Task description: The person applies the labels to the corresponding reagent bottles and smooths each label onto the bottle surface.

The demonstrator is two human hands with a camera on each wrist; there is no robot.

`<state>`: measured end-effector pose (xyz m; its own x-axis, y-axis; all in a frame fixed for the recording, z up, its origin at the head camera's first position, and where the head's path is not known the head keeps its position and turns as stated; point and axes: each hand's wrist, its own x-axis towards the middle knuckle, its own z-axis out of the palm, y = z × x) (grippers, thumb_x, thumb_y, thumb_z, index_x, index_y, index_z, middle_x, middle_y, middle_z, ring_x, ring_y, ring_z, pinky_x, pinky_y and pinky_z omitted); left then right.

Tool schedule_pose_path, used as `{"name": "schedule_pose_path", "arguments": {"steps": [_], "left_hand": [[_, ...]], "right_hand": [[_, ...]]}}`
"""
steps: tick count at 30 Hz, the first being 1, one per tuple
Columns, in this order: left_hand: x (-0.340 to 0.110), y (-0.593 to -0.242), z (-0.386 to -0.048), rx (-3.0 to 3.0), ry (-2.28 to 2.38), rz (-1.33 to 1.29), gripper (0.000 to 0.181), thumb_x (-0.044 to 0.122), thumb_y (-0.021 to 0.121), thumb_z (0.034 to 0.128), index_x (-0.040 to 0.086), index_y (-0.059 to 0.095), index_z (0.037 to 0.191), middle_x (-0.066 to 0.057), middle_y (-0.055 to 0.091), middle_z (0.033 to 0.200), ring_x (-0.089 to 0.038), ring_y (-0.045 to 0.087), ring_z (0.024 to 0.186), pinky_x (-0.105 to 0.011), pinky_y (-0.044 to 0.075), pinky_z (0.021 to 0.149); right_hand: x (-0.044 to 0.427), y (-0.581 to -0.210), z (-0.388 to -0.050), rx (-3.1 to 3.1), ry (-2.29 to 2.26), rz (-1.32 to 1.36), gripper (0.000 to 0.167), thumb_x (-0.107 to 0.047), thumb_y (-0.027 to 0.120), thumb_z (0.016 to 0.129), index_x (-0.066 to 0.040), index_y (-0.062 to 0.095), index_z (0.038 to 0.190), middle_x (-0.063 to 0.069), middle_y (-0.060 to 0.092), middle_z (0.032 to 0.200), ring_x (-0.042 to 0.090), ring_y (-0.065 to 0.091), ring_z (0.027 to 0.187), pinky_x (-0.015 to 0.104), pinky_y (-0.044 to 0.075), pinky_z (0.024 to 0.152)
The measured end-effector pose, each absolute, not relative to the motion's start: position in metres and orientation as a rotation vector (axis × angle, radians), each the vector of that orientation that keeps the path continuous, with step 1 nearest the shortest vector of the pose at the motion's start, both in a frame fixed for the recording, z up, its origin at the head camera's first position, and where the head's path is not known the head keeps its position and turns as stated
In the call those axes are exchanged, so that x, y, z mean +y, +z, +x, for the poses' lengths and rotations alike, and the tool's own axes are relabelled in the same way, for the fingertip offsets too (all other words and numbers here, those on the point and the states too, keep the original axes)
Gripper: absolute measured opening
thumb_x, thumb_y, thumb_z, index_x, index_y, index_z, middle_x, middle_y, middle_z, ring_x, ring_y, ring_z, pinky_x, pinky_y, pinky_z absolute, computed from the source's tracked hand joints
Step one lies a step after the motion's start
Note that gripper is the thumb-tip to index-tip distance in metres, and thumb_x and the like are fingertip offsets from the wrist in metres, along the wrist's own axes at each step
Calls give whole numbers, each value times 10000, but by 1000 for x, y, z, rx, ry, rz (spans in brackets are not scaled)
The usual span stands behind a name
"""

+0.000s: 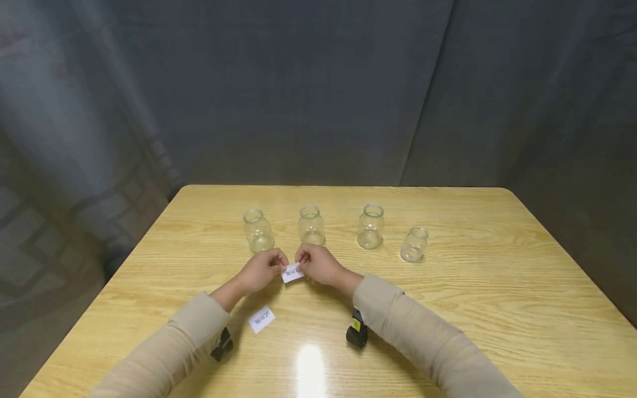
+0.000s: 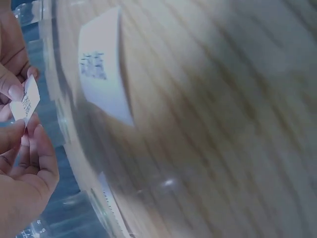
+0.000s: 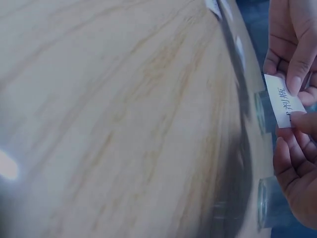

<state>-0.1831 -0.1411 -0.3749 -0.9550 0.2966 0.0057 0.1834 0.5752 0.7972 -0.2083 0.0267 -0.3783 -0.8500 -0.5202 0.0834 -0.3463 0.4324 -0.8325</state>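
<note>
Both hands meet over the table in front of a clear glass jar (image 1: pixel 311 225) and hold a small white paper label (image 1: pixel 292 272) with printed dark characters. My left hand (image 1: pixel 262 271) pinches its left end between thumb and fingers. On the other end, my right hand (image 1: pixel 322 265) has a thumb-and-finger pinch, seen also in the right wrist view, where the label (image 3: pixel 281 101) is tilted. Another printed white label (image 1: pixel 261 319) lies on the table by the left forearm. In the left wrist view, a further white slip (image 2: pixel 113 206) shows edge-on at the bottom.
More open glass jars stand in a row: one (image 1: pixel 259 232) at left, one (image 1: pixel 370 228) right of the hands, and a smaller one (image 1: pixel 414 245) farther right. They rest on a wood-grain table (image 1: pixel 497 287). A dark curtain (image 1: pixel 298 99) hangs behind it.
</note>
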Motion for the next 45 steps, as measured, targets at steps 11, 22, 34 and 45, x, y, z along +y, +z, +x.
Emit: {"name": "schedule_pose_path", "arguments": {"steps": [11, 22, 34, 45], "left_hand": [[-136, -367, -182, 2544, 1556, 296, 62, -25, 539, 801, -22, 530, 862, -76, 526, 761, -218, 519, 733, -351, 486, 677], [-132, -363, -175, 2450, 1674, 297, 76, -12, 543, 797, -36, 510, 861, -88, 535, 771, -231, 536, 742, -376, 483, 703], [-131, -351, -177, 2380, 1739, 309, 102, 12, 534, 812, -40, 505, 896, -106, 545, 798, -187, 547, 727, -331, 494, 700], [-125, -344, -174, 2305, 1909, 334, 97, 1, 535, 817, -64, 505, 883, -130, 543, 830, -199, 564, 736, -313, 498, 704]], "right_hand": [[37, -375, -205, 2299, -1600, -672, 97, 52, 589, 746, 39, 516, 809, 73, 525, 727, 172, 505, 663, 310, 481, 609], [40, -368, -203, 2225, -1687, -638, 67, 80, 483, 789, 46, 476, 846, 93, 520, 742, 149, 525, 667, 381, 497, 660], [45, -353, -200, 2174, -1743, -698, 134, 94, 512, 783, 86, 535, 915, 104, 540, 772, 135, 513, 680, 294, 494, 635], [52, -345, -192, 2136, -1793, -636, 97, 48, 547, 787, 85, 504, 865, 87, 544, 752, 137, 529, 667, 401, 489, 681]]}}
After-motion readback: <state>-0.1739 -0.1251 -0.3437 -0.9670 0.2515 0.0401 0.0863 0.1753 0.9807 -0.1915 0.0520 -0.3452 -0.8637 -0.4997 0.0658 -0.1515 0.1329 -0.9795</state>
